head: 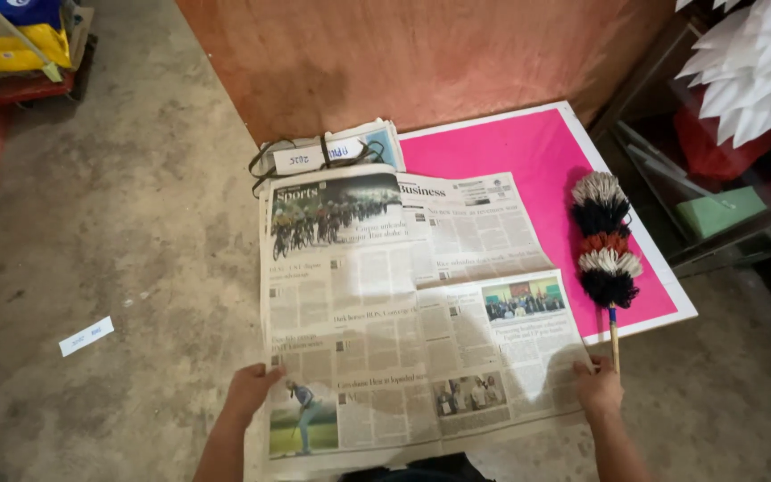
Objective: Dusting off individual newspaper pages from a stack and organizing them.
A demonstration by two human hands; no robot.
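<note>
While both hands are pressing on its near corners, the scene is reading as follows:

Newspaper [412, 330]: lying spread open and flat, partly on the concrete floor [118, 223] and partly over the pink board [528, 147]; grey columns of print, colour photos of cyclists, a golfer and groups of people showing; a crease running down its middle.

Left hand [250, 386]: resting palm down on the newspaper's near left edge, fingers lying flat, gripping nothing.

Right hand [598, 386]: lying on the newspaper's near right corner, fingers curled down on the sheet; whether it is pinching the edge cannot be told.

Hands to each other: sitting well apart, one at each side of the newspaper.

Duster [607, 254]: lying just right of the newspaper on the board, its stick end touching or just beside the right hand.

Bundle [332, 152]: tied papers lying beyond the newspaper's far edge.

Hidden: the newspaper's near edge is being cut off by the frame and by dark clothing; the small print is too fine to make out.
</note>
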